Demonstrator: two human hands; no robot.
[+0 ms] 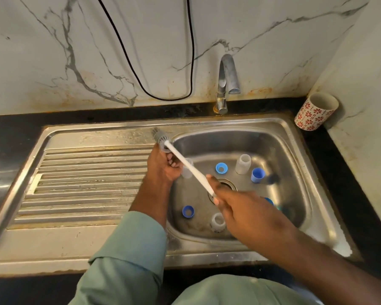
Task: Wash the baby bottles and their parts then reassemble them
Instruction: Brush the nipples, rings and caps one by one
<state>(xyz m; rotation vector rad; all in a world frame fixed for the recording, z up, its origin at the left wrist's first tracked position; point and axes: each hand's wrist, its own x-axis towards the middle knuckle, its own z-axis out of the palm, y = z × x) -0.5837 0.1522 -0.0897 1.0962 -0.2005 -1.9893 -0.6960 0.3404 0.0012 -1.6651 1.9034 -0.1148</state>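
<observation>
My left hand point(163, 167) grips a small clear bottle part point(167, 149) over the sink's left rim. A white-handled bottle brush point(185, 165) passes through that part, its grey bristles point(158, 135) sticking out beyond it. My right hand point(235, 208) grips the lower end of the handle above the drain. A clear bottle point(187, 171) shows just right of my left fingers; whether it is held is unclear. In the sink basin point(279, 150) lie another clear bottle point(243, 164), a blue ring point(221, 168), a blue cap point(257, 175), a second blue ring point(187, 211) and a clear piece point(218, 222).
The faucet point(227, 80) stands behind the basin with no water visibly running. A ribbed steel drainboard point(86, 183) lies to the left. A red-flowered cup point(316, 111) leans in the back right corner on the black counter. A black cable point(128, 56) hangs on the marble wall.
</observation>
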